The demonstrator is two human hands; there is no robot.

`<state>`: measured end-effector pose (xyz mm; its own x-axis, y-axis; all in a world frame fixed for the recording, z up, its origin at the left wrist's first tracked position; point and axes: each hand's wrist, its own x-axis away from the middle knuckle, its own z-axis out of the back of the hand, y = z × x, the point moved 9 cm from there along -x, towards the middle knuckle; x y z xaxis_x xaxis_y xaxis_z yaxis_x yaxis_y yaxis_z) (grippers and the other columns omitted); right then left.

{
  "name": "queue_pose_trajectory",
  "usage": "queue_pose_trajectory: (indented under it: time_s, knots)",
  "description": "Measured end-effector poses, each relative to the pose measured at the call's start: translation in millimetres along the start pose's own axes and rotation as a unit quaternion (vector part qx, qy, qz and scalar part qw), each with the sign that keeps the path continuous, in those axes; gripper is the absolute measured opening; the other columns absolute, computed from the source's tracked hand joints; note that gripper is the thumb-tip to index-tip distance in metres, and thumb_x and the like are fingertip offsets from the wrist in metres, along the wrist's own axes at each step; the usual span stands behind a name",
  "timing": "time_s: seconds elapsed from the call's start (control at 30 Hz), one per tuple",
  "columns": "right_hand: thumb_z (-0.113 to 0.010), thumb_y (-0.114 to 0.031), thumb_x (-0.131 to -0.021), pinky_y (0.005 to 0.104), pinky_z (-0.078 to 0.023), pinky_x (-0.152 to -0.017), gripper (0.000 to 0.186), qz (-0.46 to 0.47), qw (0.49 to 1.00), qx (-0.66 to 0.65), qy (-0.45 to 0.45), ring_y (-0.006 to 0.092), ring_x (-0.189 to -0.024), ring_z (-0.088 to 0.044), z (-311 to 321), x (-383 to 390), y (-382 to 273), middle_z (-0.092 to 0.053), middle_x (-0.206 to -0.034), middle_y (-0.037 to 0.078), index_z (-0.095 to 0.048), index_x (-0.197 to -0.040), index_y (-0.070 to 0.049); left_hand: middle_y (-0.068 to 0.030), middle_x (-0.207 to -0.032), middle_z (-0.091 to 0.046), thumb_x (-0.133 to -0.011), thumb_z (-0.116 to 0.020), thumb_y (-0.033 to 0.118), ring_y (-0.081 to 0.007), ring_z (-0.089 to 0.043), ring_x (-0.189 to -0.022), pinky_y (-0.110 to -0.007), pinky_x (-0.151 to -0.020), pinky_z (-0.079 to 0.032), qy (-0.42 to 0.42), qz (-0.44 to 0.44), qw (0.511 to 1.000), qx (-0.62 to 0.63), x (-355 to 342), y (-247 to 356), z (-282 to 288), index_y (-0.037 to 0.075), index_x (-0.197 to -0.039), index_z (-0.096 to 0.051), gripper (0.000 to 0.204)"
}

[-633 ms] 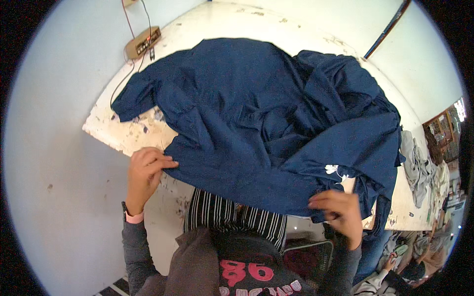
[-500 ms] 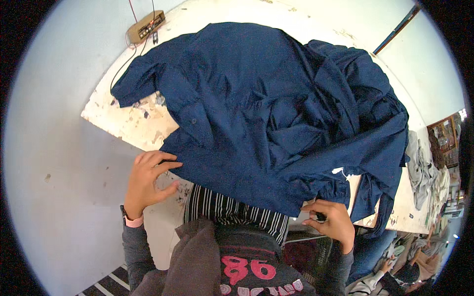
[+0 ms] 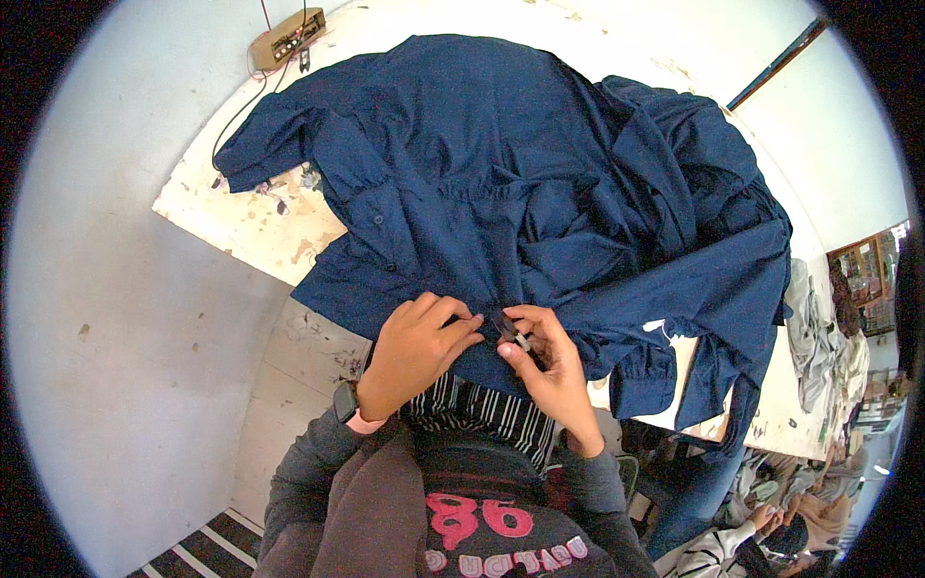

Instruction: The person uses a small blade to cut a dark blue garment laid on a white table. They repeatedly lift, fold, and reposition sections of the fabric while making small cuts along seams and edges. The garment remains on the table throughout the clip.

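A navy blue garment (image 3: 462, 116) with buttons and gathered seams lies spread and rumpled on the table, its near edge hanging toward my lap. My left hand (image 3: 414, 352), a watch on its wrist, pinches the cloth near that front edge. Just to its right, my right hand (image 3: 549, 371) grips a small dark tool with a pale part, which looks like thread snips (image 3: 508, 328). Their tip is close to my left fingertips, over the cloth. Any thread between the two hands is too fine to make out.
A brown box with knobs and wires (image 3: 287, 39) sits at the table's far left. The pale, stained table (image 3: 260, 226) meets a wall on the left. Grey cloth (image 3: 809, 328) is heaped on the right, and another person (image 3: 732, 544) sits low at the right.
Both hands have moved inward from the garment's near edge and now meet over the cloth in front of me. The near left corner of the garment has shifted slightly left.
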<state>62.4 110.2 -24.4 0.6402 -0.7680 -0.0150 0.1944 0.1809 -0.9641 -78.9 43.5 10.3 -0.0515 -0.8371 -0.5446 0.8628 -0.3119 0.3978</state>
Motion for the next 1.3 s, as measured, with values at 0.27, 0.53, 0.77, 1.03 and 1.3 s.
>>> queue_pose_trajectory:
  time_s: [0.27, 0.53, 0.77, 1.03, 1.3]
  knots:
    - [-0.074, -0.016, -0.093, 0.0325, -0.053, -0.064, 0.018, 0.022, 0.961, 0.244, 0.125, 0.0232, -0.07, -0.072, 5, 11, -24, -0.072, -0.082, 0.013, -0.064, -0.099, -0.001, 0.0002, -0.087, -0.066, -0.087, -0.075, 0.022, -0.0212, -0.061, -0.081, -0.035, -0.072, -0.05, -0.009, 0.029, 0.999, -0.013, -1, -19, -7, 0.011, -0.089, -0.069, 0.013]
    - [-0.076, -0.02, -0.089, 0.0378, -0.051, -0.056, 0.018, 0.086, 0.899, 0.416, 0.111, 0.0287, -0.064, -0.07, -12, 6, -35, -0.072, -0.079, 0.01, -0.064, -0.092, -0.006, 0.0, -0.082, -0.061, -0.089, -0.072, 0.025, -0.0196, -0.058, -0.079, -0.034, -0.069, -0.045, -0.021, 0.004, 0.998, -0.052, -5, -14, -10, 0.013, -0.088, -0.066, 0.014]
    - [-0.075, -0.02, -0.09, 0.0387, -0.048, -0.054, 0.017, 0.106, 0.875, 0.46, 0.105, 0.0289, -0.058, -0.065, -19, 5, -36, -0.07, -0.077, 0.008, -0.063, -0.087, -0.008, -0.0047, -0.086, -0.061, -0.095, -0.066, 0.018, -0.0243, -0.06, -0.083, -0.036, -0.072, -0.047, 0.016, 0.058, 0.998, 0.035, -6, -37, -1, 0.008, -0.09, -0.063, 0.011]
    - [-0.077, -0.021, -0.089, 0.0374, -0.049, -0.054, 0.018, 0.137, 0.912, 0.375, 0.094, 0.0283, -0.059, -0.067, -32, -14, -52, -0.072, -0.08, 0.009, -0.064, -0.088, -0.008, -0.0083, -0.103, -0.072, -0.108, -0.057, 0.021, -0.0134, -0.066, -0.097, -0.028, -0.089, -0.051, 0.074, 0.274, 0.871, 0.402, 24, -102, 2, -0.001, -0.104, -0.063, 0.023]
    - [-0.077, -0.023, -0.088, 0.0398, -0.049, -0.053, 0.019, 0.172, 0.895, 0.406, 0.065, 0.0298, -0.057, -0.066, -66, -38, -52, -0.069, -0.074, 0.009, -0.064, -0.091, -0.009, -0.0072, -0.103, -0.072, -0.107, -0.059, 0.02, -0.0124, -0.065, -0.096, -0.027, -0.085, -0.05, 0.053, 0.26, 0.876, 0.402, 21, -99, 2, -0.002, -0.105, -0.064, 0.022]
